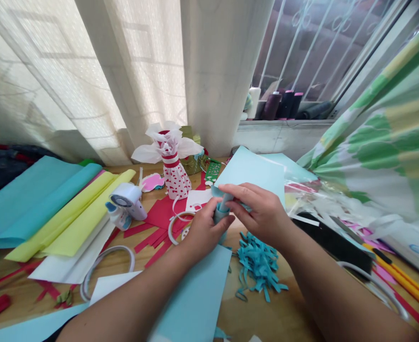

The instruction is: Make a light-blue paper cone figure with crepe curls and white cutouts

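- While I watch through the head camera, my left grip (205, 232) is closed around a narrow teal paper roll (219, 214), curled about its lower part and holding it roughly upright above the surface.
- My right grip (255, 209) is pressed together at the fingertips, pinching the top of that roll and what looks like a loose teal edge. I cannot tell exactly how the paper runs beneath them.
- To work this well, I would keep the pinch light and even, because the paper looks thin and hard pressure could crease it.
- Just beside my hands, a loose heap of teal paper strips (259, 263) lies on the wooden surface (266, 318).
- Directly behind my hands, a pale blue card sheet (250, 173) stands close enough to hamper any wide movement of my right grip. Another pale blue sheet (195, 294) lies under my left forearm (134, 308).
- To the left are red paper strips (156, 251), a white hoop (169, 230), a white-and-blue tape dispenser (127, 202) and a bottle wrapped in red-dotted white paper (174, 178).
- Farther left lie yellow paper sheets (70, 218). To the right are a black strip (332, 249) and crumpled clear plastic (319, 199).
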A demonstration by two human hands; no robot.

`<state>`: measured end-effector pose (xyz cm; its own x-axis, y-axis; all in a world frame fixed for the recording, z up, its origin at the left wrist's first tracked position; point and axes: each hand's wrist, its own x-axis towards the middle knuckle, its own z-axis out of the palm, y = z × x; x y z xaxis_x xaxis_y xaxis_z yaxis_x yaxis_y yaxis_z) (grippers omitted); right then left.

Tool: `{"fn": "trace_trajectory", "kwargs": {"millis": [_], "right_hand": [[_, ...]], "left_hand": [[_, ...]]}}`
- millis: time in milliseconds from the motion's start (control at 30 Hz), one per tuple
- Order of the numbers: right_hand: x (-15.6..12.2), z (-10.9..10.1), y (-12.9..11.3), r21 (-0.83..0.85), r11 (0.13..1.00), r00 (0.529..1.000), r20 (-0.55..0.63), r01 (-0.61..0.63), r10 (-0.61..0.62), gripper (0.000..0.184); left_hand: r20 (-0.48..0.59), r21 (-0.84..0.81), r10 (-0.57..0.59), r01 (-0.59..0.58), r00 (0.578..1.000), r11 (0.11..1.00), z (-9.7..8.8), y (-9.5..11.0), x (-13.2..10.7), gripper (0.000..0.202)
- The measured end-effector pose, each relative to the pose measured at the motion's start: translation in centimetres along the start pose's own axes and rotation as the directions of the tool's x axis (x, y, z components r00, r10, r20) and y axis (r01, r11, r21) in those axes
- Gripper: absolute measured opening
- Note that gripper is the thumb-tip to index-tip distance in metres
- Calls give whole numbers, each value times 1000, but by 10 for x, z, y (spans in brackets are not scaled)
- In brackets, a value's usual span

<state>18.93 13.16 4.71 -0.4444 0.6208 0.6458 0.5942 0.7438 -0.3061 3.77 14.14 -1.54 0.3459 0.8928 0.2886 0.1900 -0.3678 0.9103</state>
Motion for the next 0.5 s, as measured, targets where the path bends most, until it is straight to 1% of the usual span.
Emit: {"fn": "trace_trajectory", "kwargs": {"millis": [133,267,500], "right_hand": [[0,-1,0,2,1000,1000,21,-10,9,32],[-1,-1,1,-14,999,999,37,-31,32,32],[0,-1,1,-18,999,998,52,-44,45,32]], "left_hand": [[-6,2,0,0,1000,1000,1,0,0,21],[-6,4,23,-23,1000,1000,0,1,0,21],[-5,52,37,-37,999,998,-1,2,0,17]]}}
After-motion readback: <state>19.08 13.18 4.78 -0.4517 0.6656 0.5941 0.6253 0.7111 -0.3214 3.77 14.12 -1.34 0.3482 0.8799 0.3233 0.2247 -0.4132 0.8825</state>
